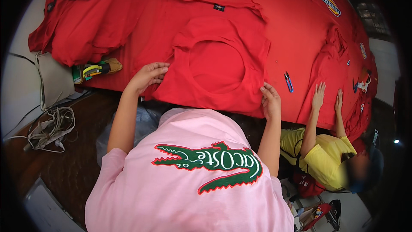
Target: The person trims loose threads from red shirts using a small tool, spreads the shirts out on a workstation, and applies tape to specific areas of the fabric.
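Note:
In front of me a red T-shirt point(180, 86) lies on the red-covered table, its round neck opening facing up and a small dark label at its far part. My left hand point(148, 77) is at the shirt's left edge, fingers closed on the cloth. At the right edge, my right hand point(271, 99) pinches the fabric between thumb and fingers. The shirt's near hem reaches the table's front edge, close to my pink top. Some fingertips are partly hidden by the cloth.
Blue thread snips point(288, 82) lie to the right. A heap of red garments point(94, 17) is at the far left, above a yellow-green tool point(95, 69). Tangled cables point(53, 129) hang at left. On the right, a co-worker in yellow point(324, 159) lays both hands on another red garment point(330, 64).

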`<state>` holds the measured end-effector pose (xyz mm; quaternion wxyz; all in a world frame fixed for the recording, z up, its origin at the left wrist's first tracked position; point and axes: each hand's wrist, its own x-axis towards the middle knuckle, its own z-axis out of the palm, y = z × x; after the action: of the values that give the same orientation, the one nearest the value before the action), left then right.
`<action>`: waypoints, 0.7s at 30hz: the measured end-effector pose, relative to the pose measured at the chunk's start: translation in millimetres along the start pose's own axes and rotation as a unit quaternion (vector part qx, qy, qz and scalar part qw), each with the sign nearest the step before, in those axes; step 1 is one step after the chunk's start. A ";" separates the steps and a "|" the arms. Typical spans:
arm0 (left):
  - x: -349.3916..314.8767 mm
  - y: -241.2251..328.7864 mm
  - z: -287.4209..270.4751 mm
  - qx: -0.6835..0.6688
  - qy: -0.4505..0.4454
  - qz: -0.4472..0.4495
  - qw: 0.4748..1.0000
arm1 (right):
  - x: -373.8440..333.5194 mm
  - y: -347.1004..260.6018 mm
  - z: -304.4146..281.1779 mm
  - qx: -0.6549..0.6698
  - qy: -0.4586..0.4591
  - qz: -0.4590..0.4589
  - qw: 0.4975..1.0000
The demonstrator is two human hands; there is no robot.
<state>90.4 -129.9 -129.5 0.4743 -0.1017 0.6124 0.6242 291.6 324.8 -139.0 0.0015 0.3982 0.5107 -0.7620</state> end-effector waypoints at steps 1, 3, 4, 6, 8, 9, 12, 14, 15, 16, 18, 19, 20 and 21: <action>7.7 4.5 3.0 0.009 0.013 0.010 1.000 | 7.3 -3.7 0.6 -0.010 0.009 -0.017 1.000; 24.4 10.8 10.2 0.004 0.051 0.038 0.998 | 20.1 -12.8 9.0 -0.067 0.022 -0.050 0.996; 36.0 14.7 14.8 0.026 0.085 0.056 0.994 | 26.4 -18.1 16.5 -0.088 0.022 -0.059 0.994; 54.3 19.3 27.2 0.067 0.151 0.093 0.982 | 37.2 -24.7 35.8 -0.132 0.022 -0.077 0.988; 63.9 27.0 54.9 0.264 0.298 0.262 0.879 | 46.3 -30.2 43.9 -0.278 0.043 -0.108 0.954; 68.7 29.4 71.0 0.353 0.362 0.338 0.794 | 49.3 -31.8 45.9 -0.350 0.053 -0.123 0.927; 83.8 24.1 120.6 0.216 0.149 0.286 0.922 | 62.8 -10.7 43.9 -0.161 0.012 -0.077 0.984; 95.7 4.8 150.6 0.082 -0.009 0.187 0.979 | 50.6 -20.9 45.9 0.009 -0.082 -0.011 0.997; 93.5 5.2 172.1 0.084 -0.034 0.171 0.981 | 36.0 -31.0 52.0 0.091 -0.110 -0.008 0.990; 87.1 7.7 192.4 0.088 -0.059 0.155 0.982 | 22.0 -40.3 56.7 0.173 -0.136 -0.005 0.976; 81.1 14.1 221.7 -0.030 -0.109 0.157 0.981 | 2.9 -55.3 58.6 0.201 -0.180 -0.034 0.962; 76.5 19.2 231.9 -0.088 -0.137 0.156 0.974 | -4.6 -62.2 58.2 0.215 -0.201 -0.050 0.954; 68.6 28.2 239.0 -0.115 -0.169 0.173 0.963 | -10.2 -67.1 57.8 0.222 -0.205 -0.058 0.951; 60.0 38.8 245.1 -0.143 -0.200 0.190 0.951 | -14.9 -71.5 57.3 0.228 -0.211 -0.065 0.948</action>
<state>142.1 117.0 -89.9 0.4405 0.0764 0.4178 0.7910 237.9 308.3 -65.2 -0.0308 0.1844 0.3363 -0.9230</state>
